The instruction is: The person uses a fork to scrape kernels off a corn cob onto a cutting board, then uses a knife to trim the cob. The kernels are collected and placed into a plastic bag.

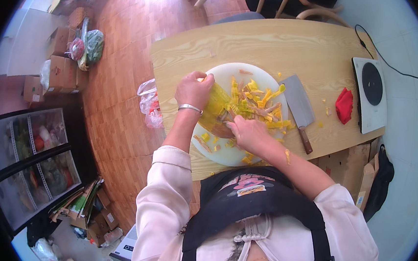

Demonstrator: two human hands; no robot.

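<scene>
A partly peeled pumpkin piece [211,110], yellow-green with a brown patch at its lower end, is held tilted over a round white cutting board [208,145]. My left hand [194,90], with a silver bangle at the wrist, grips its upper end. My right hand [249,133] is closed at its lower right side on a small peeler [228,118], mostly hidden by the fingers. Yellow and tan peel strips [261,101] lie heaped on the board's right half. A scrap of peel [287,156] clings to my right forearm.
A cleaver [299,102] with a wooden handle lies right of the board, touching or nearly touching its edge. Farther right are a red cloth [344,106] and an induction cooker [374,114]. Plastic bags [148,103] stand beyond the table's left edge. Another person [289,0] sits across the table.
</scene>
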